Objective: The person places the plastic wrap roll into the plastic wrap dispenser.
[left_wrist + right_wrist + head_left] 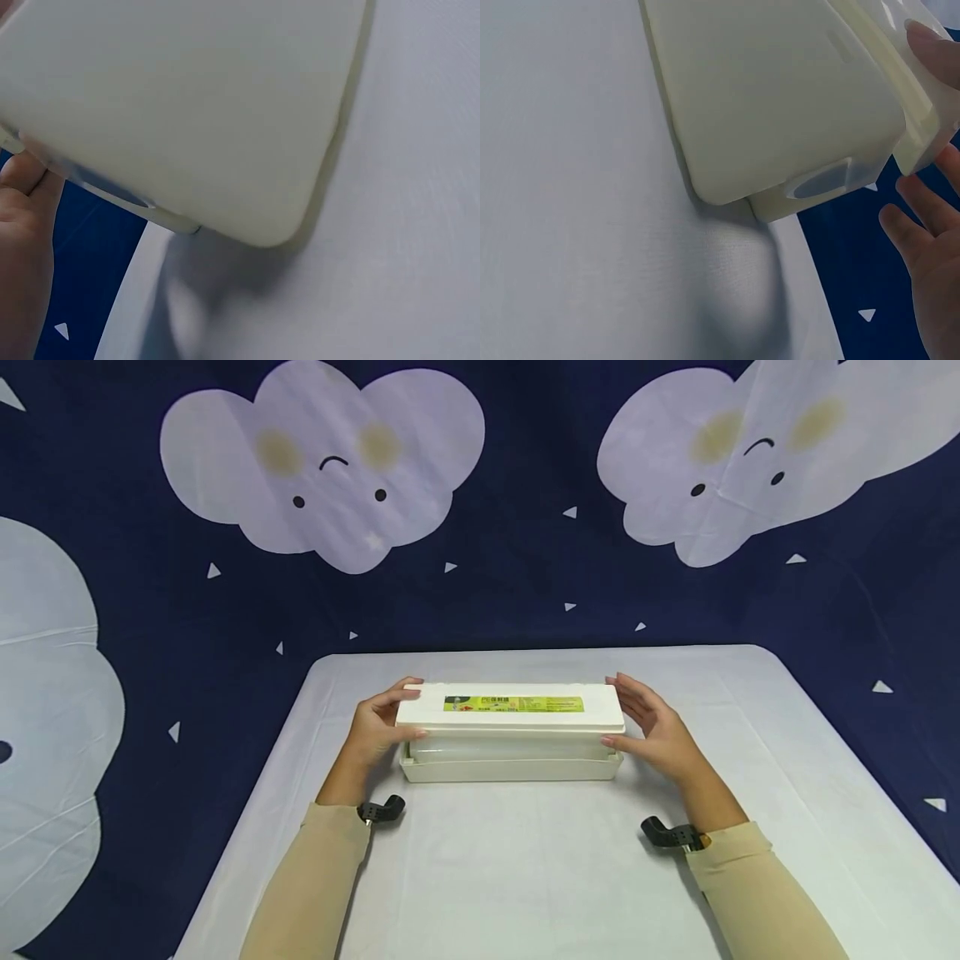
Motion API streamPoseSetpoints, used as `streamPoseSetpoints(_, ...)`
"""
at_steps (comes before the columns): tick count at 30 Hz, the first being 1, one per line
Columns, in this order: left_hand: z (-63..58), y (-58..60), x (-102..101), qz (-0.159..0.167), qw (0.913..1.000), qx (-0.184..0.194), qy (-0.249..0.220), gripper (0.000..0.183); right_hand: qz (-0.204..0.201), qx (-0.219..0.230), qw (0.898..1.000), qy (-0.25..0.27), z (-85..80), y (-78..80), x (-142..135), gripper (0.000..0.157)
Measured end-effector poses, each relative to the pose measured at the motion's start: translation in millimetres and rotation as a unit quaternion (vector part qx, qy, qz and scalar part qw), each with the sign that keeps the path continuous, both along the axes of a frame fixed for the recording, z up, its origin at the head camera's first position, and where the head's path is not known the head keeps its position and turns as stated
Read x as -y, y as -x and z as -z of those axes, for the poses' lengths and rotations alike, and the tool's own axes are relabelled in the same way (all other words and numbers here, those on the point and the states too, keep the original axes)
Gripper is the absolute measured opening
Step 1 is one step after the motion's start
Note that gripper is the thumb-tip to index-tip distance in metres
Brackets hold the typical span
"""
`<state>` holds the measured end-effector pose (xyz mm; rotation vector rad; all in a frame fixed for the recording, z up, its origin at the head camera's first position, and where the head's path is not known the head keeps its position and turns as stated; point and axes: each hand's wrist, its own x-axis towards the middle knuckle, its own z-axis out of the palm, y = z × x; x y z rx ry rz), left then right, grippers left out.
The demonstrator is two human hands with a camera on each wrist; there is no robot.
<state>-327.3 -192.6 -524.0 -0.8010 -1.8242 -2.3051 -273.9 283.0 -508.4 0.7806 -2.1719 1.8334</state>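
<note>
A long white cling film dispenser base (510,771) sits on the table, its lid (510,719) over it with a yellow-green label (513,704) on top. Between lid and base a pale, translucent band (510,748) shows along the front. My left hand (372,732) holds the lid's left end, thumb on the front edge and fingers at the back. At the right end my right hand (660,739) holds it likewise. The right wrist view shows the lid's end (919,146) apart from the base's end wall (780,97). Thumb and lid are mostly cut off in the left wrist view.
A white cloth covers the table (495,868), which has rounded far corners. Behind it hangs a dark blue cloth (525,568) with printed clouds. Black wrist mounts (382,810) stick out from both sleeves.
</note>
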Motion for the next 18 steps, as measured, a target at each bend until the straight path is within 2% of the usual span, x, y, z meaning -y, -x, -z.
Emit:
streamPoseSetpoints(8,-0.1,-6.2,3,0.008,1.0,0.003,0.002,0.069,0.002,-0.009,1.0,-0.005,0.6,-0.6,2,0.102)
streamPoseSetpoints(13,-1.9,-13.2,6,0.011,0.9985,-0.007,0.053,0.068,0.016,-0.004,1.0,-0.026,2.7,-5.3,1,0.102)
streamPoseSetpoints(18,-3.3,-20.2,7,0.003,0.9953,-0.021,0.094,0.066,0.013,-0.012,1.0,-0.026,7.2,-8.7,-1,0.103)
